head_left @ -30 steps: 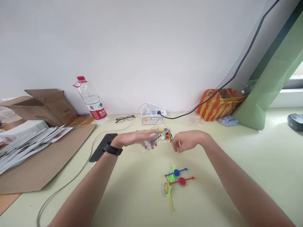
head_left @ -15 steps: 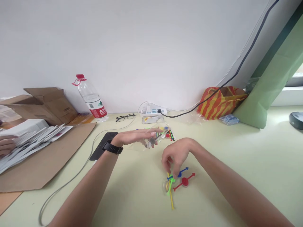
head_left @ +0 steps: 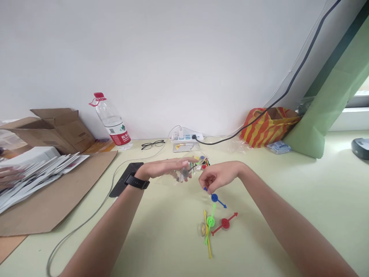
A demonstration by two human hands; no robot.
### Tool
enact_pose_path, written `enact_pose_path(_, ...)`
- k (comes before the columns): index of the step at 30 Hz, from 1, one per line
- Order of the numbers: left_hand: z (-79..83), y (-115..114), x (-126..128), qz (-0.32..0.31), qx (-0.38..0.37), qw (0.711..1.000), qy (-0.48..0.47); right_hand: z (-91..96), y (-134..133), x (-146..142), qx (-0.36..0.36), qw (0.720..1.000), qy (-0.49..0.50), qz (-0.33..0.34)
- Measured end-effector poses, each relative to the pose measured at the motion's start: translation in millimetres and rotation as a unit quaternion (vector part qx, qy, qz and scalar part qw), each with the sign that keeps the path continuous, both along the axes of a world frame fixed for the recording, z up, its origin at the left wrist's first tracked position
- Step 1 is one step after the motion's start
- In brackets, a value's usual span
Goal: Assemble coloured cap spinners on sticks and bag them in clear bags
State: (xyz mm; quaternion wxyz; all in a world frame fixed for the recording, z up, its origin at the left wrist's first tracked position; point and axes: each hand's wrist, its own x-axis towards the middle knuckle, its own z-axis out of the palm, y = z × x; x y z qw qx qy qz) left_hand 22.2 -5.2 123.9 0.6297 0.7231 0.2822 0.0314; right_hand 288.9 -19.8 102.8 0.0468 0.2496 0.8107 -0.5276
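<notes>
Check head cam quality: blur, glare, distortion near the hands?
Head view: wide-angle lens bends the black cable and leans the green curtain; the window at far right is blown out; light is soft; the right hand and the blue spinner it pinches look slightly soft; the clear bag in the left hand is hard to resolve.

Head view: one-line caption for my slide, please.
Right hand pinches a blue spinning top near green, red and yellow tops on the table; left hand holds a clear bag of parts.
</notes>
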Motion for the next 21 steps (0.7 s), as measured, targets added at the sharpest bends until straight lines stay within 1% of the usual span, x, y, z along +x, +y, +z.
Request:
enact_pose_path(3, 0.8, 0, 0, 0.002, -0.006, 1.0, -0.028, 9.2, 5, 20, 0.01, 0.993, 0.087, -0.085)
enact_pose_path(4, 1.3, 0, 0, 0.002, -0.007, 0.999, -0.037, 12.2, 7, 27, 0.011, 0.984, 0.128, -0.126)
enact_pose_path(5, 1.8, 0, 0, 0.003, -0.008, 0.999, -0.044, 14.9, 9, 35, 0.01, 0.969, 0.175, -0.173)
enact_pose_path(6, 2.2, -1, 0, 0.003, -0.01, 0.999, -0.048, 17.5, 11, 43, 0.012, 0.947, 0.228, -0.228)
enact_pose_path(8, 3.0, -2, 0, 0.0, -0.014, 0.998, -0.053, 22.0, 13, 57, 0.017, 0.889, 0.321, -0.326)
enact_pose_path(10, 3.4, -2, 1, -0.004, -0.02, 0.998, -0.057, 25.9, 15, 67, 0.031, 0.836, 0.376, -0.398)
enact_pose_path(11, 3.4, -3, 2, -0.006, -0.021, 0.998, -0.057, 27.7, 16, 71, 0.04, 0.817, 0.389, -0.424)
enact_pose_path(13, 3.2, -3, 3, -0.005, -0.021, 0.998, -0.054, 30.7, 16, 74, 0.055, 0.794, 0.401, -0.454)
enact_pose_path(14, 3.1, -4, 3, -0.004, -0.019, 0.998, -0.052, 31.9, 16, 73, 0.061, 0.789, 0.402, -0.46)
enact_pose_path(16, 2.9, -4, 4, -0.004, -0.016, 0.999, -0.049, 33.6, 16, 69, 0.066, 0.79, 0.4, -0.459)
enact_pose_path(21, 2.0, -3, 4, -0.018, -0.018, 0.999, -0.046, 33.8, 11, 52, 0.055, 0.812, 0.388, -0.432)
